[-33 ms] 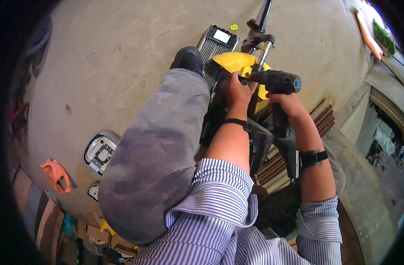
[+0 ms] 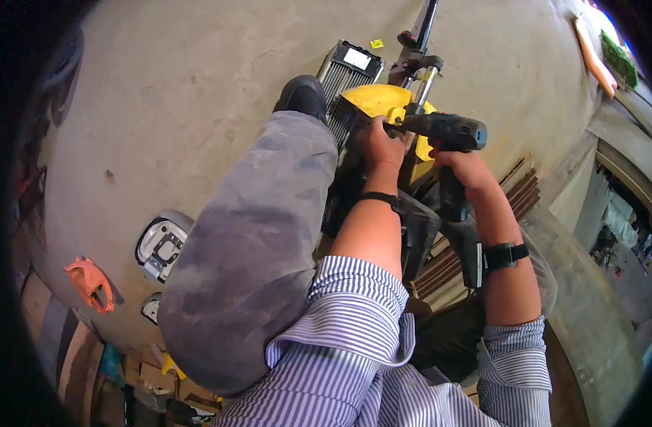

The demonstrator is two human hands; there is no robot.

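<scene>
Surroundings: bare concrete floor (image 2: 162, 92). Grey ribbed finned housing (image 2: 346, 71) with a pale label lies beyond the work, just beside the person's black shoe (image 2: 302, 95). The raised knee in grey trousers (image 2: 247, 249) fills the middle and hides the floor beneath it. To the left, well apart from the hands: a grey-and-white cover part (image 2: 160, 245), a smaller one like it (image 2: 151, 307) near the frame's lower left, and an orange plastic piece (image 2: 89, 283). A small yellow scrap (image 2: 376, 43) lies on the floor near the housing. Brown ribbed slats (image 2: 522, 186) run at the right, partly behind the right forearm. A black rod with a red part (image 2: 418, 32) rises from the work toward the top edge.

Worked item: yellow shell (image 2: 372, 99), rounded and glossy, mounted on dark machine parts; it sits just beyond the knee, beside the finned housing. Its lower part is hidden by both hands and the tool.

Tool: dark cordless drill (image 2: 447, 132), body lying crosswise with its nose at the yellow shell; handle running down toward the person.

Left hand (image 2: 383, 146): grip closed on the shell's near edge beside the drill's nose, black band at the wrist, striped sleeve pushed up the forearm.

Right hand (image 2: 468, 171): grip wrapped around the drill's handle, black watch on the wrist.
</scene>
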